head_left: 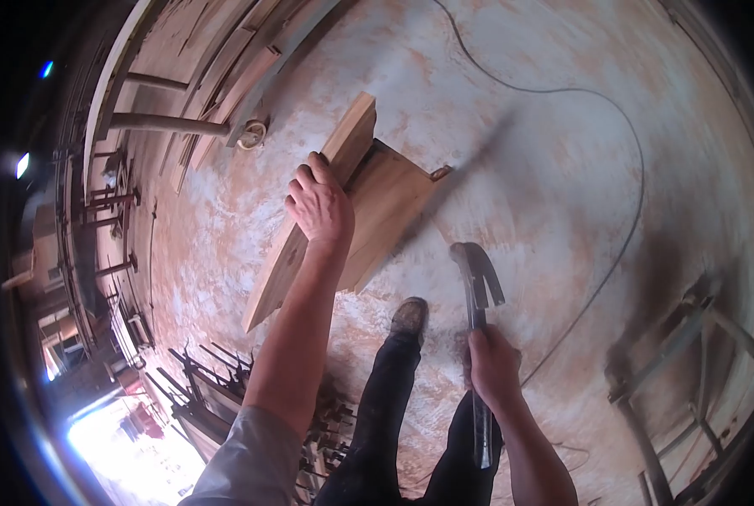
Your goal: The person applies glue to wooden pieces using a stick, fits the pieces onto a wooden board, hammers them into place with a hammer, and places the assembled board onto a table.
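Observation:
My left hand (319, 207) is closed over the edge of a wooden board assembly (391, 202), a long light plank joined to a wider panel. The assembly is tilted, and a dark gap runs between plank and panel near the top. A small brownish piece (440, 173) sits at the panel's upper right corner. In my right hand (493, 364) is a claw hammer (478, 295), gripped round its handle with the head up and the claw toward the right. Hammer and boards are apart. My left fingertips partly disappear behind the plank.
A cable (596, 90) curves across the stained floor (562, 194). Long planks (225, 84) lie at the upper left beside a round container (251, 134). A metal frame (680, 354) stands at the lower right. Dark clamps (204, 379) are at the lower left. My shoe (409, 315) rests below the boards.

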Demonstrator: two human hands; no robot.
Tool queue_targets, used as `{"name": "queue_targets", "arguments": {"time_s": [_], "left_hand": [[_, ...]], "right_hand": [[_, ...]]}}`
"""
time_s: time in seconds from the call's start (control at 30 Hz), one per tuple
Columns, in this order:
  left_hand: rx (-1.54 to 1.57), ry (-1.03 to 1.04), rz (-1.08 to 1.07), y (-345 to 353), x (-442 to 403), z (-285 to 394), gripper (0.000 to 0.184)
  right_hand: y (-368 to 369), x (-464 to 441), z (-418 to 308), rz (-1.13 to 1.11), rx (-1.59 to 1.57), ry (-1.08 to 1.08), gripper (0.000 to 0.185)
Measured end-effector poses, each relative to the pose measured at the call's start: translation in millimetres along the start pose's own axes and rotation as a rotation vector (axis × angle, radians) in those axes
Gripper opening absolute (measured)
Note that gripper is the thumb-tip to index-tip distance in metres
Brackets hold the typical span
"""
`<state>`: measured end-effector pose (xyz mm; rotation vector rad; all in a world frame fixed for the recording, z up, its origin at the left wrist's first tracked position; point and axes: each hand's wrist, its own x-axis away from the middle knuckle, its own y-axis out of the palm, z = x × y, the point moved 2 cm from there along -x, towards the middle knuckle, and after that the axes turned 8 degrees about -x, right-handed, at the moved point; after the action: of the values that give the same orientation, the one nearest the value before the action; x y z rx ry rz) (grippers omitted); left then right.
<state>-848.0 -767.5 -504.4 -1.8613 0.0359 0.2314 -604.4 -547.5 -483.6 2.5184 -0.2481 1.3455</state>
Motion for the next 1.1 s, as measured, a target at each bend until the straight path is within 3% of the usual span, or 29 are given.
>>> {"name": "queue_targets", "arguments": {"time_s": [0.03, 0.23, 0.33, 0.53, 0.57, 0.67, 0.77, 0.87, 0.97, 1.1], "left_hand": [[-0.078, -0.007, 0.083, 5.7, -2.6, 0.3, 0.051], [0.026, -0.053, 0.096, 8.0, 3.5, 3.8, 0.037], [0.069, -0.078, 0.055, 9.1, 7.8, 4.4, 0.060], [0.095, -0.103, 0.055, 12.6, 3.2, 0.6, 0.052], [0.097, -0.095, 0.056, 13.7, 0.8, -1.0, 0.050], [0.116, -0.091, 0.094, 15.0, 4.2, 0.1, 0.042], [0.135, -0.080, 0.116, 14.0, 4.6, -1.8, 0.035], [0.163, -0.081, 0.150, 12.1, 2.1, -0.2, 0.033], [0.170, -0.072, 0.142, 10.6, 2.5, -3.3, 0.031], [0.176, -0.067, 0.126, 13.8, -2.3, -7.9, 0.029]], "right_hand": [[-7.0, -1.1, 0.3, -0.003, 0.063, -0.019, 0.031], [-33.6, -10.9, -14.9, -0.055, 0.343, -0.112, 0.036], [-28.4, -7.3, -53.5, -0.093, 0.399, -0.125, 0.034], [-12.9, -16.0, -116.5, -0.135, 0.607, -0.271, 0.033], [-5.3, -16.3, -128.5, -0.147, 0.638, -0.397, 0.034], [21.6, -18.4, -163.6, -0.234, 0.592, -0.385, 0.032], [41.9, -40.4, -182.1, -0.289, 0.562, -0.555, 0.031], [61.7, -43.5, -209.2, -0.156, 0.823, -0.704, 0.028], [84.8, -41.6, -226.5, -0.198, 0.870, -0.804, 0.026], [103.1, -56.1, -234.7, -0.159, 1.107, -0.805, 0.028]]}}
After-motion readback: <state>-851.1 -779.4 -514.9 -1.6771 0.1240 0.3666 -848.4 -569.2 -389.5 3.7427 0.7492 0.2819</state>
